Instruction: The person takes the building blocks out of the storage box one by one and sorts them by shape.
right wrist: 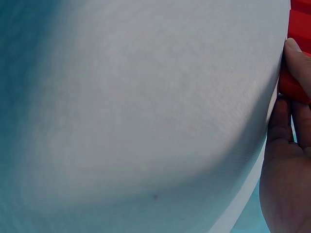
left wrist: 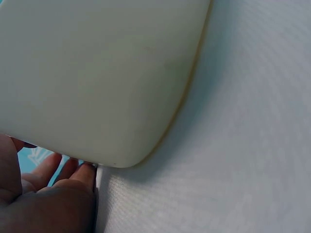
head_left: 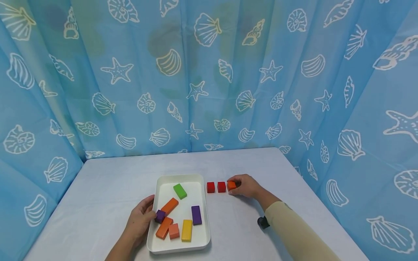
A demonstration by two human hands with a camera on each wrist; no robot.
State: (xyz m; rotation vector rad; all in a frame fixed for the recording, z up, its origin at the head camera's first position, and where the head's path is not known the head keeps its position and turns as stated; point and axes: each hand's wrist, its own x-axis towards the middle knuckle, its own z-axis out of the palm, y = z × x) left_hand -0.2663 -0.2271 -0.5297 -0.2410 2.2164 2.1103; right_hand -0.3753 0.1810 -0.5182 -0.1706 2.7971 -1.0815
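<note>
In the head view, my right hand pinches an orange cube at the right end of a short row. Two red cubes stand to its left, slightly apart from each other. My left hand grips the left side of a white tray, its thumb at the rim near a purple cube. The tray's outer wall fills much of the left wrist view, with the hand against its edge. Part of the right hand and reddish blocks show in the right wrist view.
Inside the tray lie a green block, a yellow block, a purple block, orange blocks and a coral cube. A white cloth covers the table. Blue shell-patterned curtains enclose its back and sides.
</note>
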